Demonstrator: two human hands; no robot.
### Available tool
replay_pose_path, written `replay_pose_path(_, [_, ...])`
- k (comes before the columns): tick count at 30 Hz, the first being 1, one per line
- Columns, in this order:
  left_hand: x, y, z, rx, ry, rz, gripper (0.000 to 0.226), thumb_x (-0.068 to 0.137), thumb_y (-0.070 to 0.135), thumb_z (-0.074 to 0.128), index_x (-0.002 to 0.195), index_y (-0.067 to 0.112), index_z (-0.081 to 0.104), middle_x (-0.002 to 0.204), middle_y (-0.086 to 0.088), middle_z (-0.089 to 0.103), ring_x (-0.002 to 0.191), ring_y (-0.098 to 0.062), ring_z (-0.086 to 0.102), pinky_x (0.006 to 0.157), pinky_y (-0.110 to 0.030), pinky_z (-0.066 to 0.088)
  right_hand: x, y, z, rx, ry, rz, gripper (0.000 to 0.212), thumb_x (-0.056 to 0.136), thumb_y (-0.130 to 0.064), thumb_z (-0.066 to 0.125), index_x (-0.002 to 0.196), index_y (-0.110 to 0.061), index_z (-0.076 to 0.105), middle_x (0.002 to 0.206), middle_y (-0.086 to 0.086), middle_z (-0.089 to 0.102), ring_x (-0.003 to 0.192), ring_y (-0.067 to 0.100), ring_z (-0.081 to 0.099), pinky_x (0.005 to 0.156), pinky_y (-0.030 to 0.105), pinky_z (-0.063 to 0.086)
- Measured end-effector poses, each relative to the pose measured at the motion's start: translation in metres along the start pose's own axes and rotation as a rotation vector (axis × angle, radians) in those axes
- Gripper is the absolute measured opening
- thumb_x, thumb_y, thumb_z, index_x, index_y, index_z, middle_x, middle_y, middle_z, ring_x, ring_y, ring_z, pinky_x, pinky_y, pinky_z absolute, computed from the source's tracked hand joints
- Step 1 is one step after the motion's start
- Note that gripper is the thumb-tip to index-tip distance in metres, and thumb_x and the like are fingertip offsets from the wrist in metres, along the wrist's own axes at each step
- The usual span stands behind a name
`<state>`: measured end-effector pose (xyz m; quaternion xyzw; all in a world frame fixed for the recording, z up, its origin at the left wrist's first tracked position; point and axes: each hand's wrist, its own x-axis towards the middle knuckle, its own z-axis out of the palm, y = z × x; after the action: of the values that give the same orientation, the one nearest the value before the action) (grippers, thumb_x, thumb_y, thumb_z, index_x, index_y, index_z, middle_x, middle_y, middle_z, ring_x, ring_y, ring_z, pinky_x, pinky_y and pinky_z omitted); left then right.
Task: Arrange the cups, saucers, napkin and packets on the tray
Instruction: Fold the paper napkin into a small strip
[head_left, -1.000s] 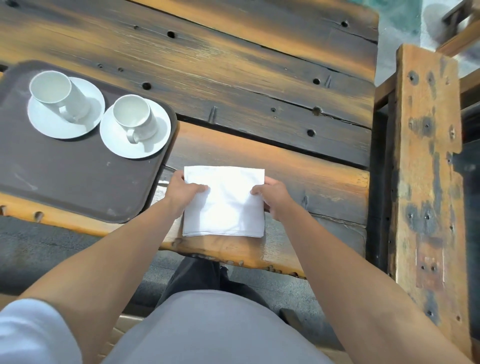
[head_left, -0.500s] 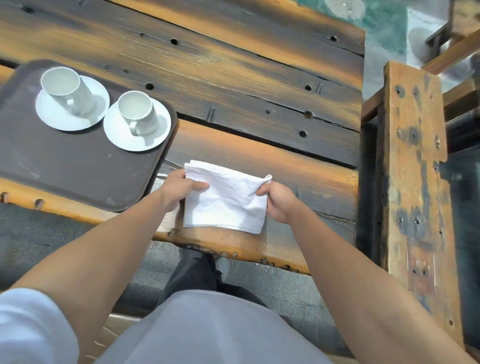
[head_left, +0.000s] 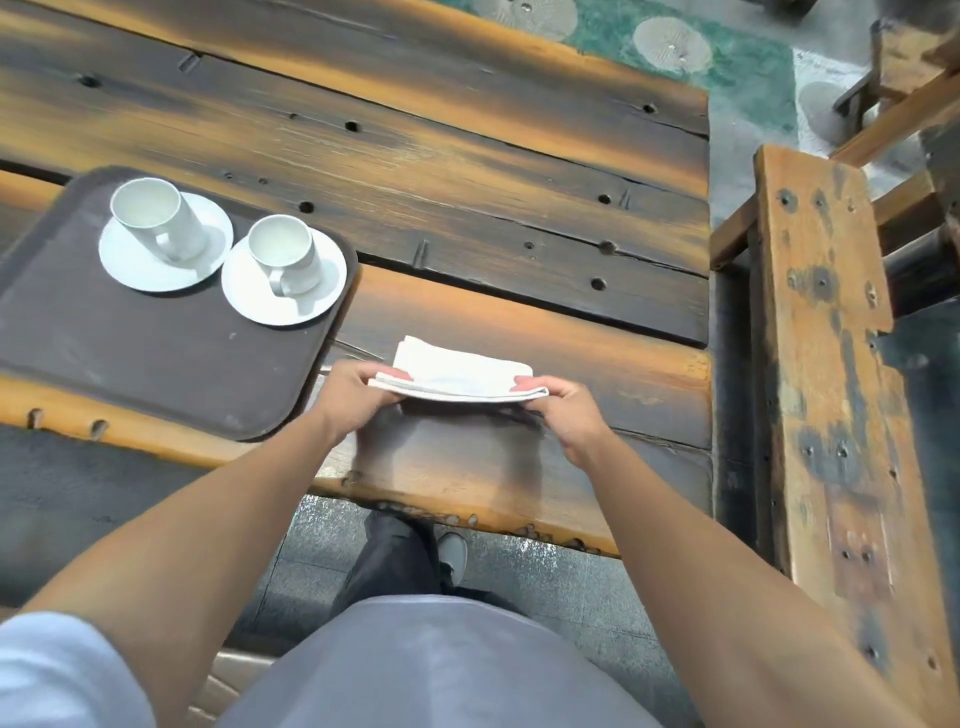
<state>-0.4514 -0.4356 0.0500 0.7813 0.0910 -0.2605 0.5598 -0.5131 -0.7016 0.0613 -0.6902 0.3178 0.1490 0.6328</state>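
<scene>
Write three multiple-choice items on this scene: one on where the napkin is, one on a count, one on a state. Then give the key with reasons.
1. Where is the napkin?
A. on the tray
B. held over the table, right of the tray
C. under a saucer

2. How many cups stand on the tray?
A. one
B. two
C. three

3. How is the napkin held?
A. by the left hand alone
B. by neither hand
C. by both hands

Key: B, it is lifted above the table, beside the tray; B, the far cup and near cup each sit on a saucer; C, the left hand and right hand pinch opposite ends.
</scene>
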Motion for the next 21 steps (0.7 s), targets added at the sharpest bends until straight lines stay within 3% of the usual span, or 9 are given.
replay_pose_path(2, [-0.01, -0.021, 0.004, 0.043, -0.025, -0.06, 0.025, 0.081, -0.01, 0.073, 0.1, 0.005, 0.077, 0.093, -0.005, 0.074, 0.079, -0.01, 0.067, 0.061, -0.005, 0.05, -0.005, 0.023, 0.001, -0.049, -0.029, 0.053, 0.034, 0.086, 0.012, 0.06, 0.078, -0.017, 0.077, 0.096, -0.004, 0.072, 0.083, 0.012, 0.061, 0.079, 0.024, 0.05])
replay_pose_path(5, [-0.02, -0.039, 0.008, 0.021, -0.047, -0.126, 0.021, 0.082, -0.001, 0.075, 0.101, 0.009, 0.076, 0.085, 0.006, 0.077, 0.064, 0.001, 0.068, 0.053, -0.007, 0.049, -0.01, 0.044, 0.003, -0.109, -0.046, 0.092, 0.03, 0.088, 0.005, 0.062, 0.082, -0.021, 0.076, 0.086, -0.008, 0.072, 0.077, 0.006, 0.058, 0.06, 0.011, 0.042])
replay_pose_path(7, [-0.019, -0.042, 0.008, -0.022, -0.049, -0.148, 0.01, 0.084, 0.007, 0.077, 0.092, 0.013, 0.076, 0.072, 0.014, 0.076, 0.061, -0.001, 0.069, 0.052, -0.009, 0.05, -0.008, 0.048, 0.002, -0.111, -0.032, 0.093, 0.024, 0.09, -0.002, 0.065, 0.087, -0.023, 0.074, 0.084, -0.01, 0.07, 0.072, -0.001, 0.057, 0.052, 0.007, 0.039])
replay_pose_path(9, [-0.014, -0.037, 0.007, -0.048, -0.016, -0.134, 0.007, 0.085, 0.015, 0.077, 0.08, 0.018, 0.075, 0.065, 0.011, 0.074, 0.064, -0.008, 0.065, 0.052, -0.011, 0.049, -0.004, 0.046, 0.001, -0.126, -0.026, 0.095, 0.011, 0.092, -0.011, 0.065, 0.09, -0.02, 0.071, 0.076, -0.007, 0.063, 0.066, 0.003, 0.054, 0.054, 0.013, 0.037])
replay_pose_path(12, [0.002, -0.026, 0.004, -0.085, 0.021, -0.087, 0.007, 0.089, 0.023, 0.075, 0.084, 0.017, 0.075, 0.083, -0.003, 0.074, 0.073, -0.013, 0.061, 0.063, -0.022, 0.047, 0.007, 0.032, 0.0, -0.152, 0.015, 0.093, 0.014, 0.093, -0.022, 0.065, 0.079, -0.017, 0.065, 0.071, 0.001, 0.05, 0.069, 0.015, 0.047, 0.061, 0.025, 0.037])
replay_pose_path(17, [0.027, -0.016, 0.007, -0.09, 0.041, -0.084, 0.008, 0.094, 0.021, 0.068, 0.099, 0.016, 0.072, 0.1, -0.006, 0.073, 0.091, -0.019, 0.066, 0.088, -0.034, 0.052, 0.025, 0.018, 0.002, -0.232, 0.114, 0.151, 0.018, 0.094, -0.026, 0.061, 0.078, -0.017, 0.059, 0.07, 0.006, 0.057, 0.068, 0.019, 0.055, 0.057, 0.028, 0.045])
replay_pose_path(21, [0.042, -0.015, 0.014, -0.078, 0.051, -0.088, 0.015, 0.097, 0.018, 0.064, 0.108, 0.011, 0.069, 0.101, -0.01, 0.069, 0.091, -0.022, 0.064, 0.089, -0.035, 0.05, 0.033, 0.02, 0.008, -0.306, 0.153, 0.207, 0.02, 0.096, -0.019, 0.051, 0.077, -0.014, 0.047, 0.065, 0.007, 0.056, 0.06, 0.02, 0.055, 0.05, 0.025, 0.042])
